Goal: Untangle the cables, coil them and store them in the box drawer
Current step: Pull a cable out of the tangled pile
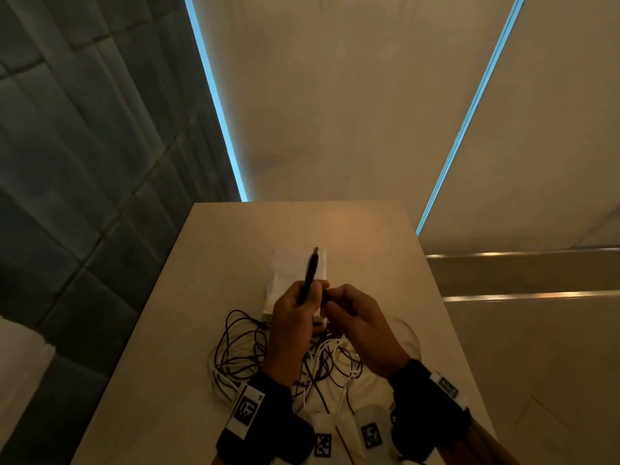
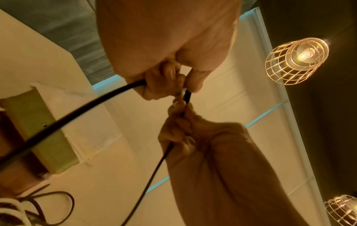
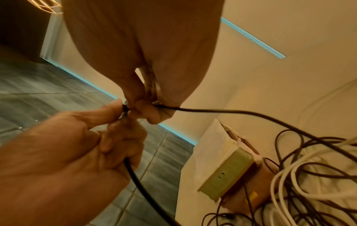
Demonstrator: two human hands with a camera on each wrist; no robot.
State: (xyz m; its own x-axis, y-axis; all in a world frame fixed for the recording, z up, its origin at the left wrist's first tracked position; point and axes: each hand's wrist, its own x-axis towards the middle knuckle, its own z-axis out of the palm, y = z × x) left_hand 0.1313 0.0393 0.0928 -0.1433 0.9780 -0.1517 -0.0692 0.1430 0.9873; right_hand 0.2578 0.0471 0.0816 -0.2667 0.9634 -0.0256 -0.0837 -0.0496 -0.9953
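Note:
Both hands are raised together above the table. My left hand [image 1: 298, 307] grips a black cable [image 1: 311, 268], and a doubled length of it stands up from the fist. In the left wrist view the cable [image 2: 77, 111] leaves the left hand's fingers [image 2: 164, 81]. My right hand [image 1: 352, 313] pinches the same cable's end just beside the left thumb; its fingers [image 3: 146, 110] show this in the right wrist view. A tangle of black and white cables [image 1: 241, 350] lies under the hands. Behind them stands the white box drawer [image 1: 288, 266], with a green side [image 3: 228, 169].
The beige table [image 1: 369, 236] is narrow, with a dark padded wall to its left and a pale floor to its right. Several white tagged pieces [image 1: 323, 441] lie at the near edge. Caged lamps [image 2: 297, 59] hang overhead.

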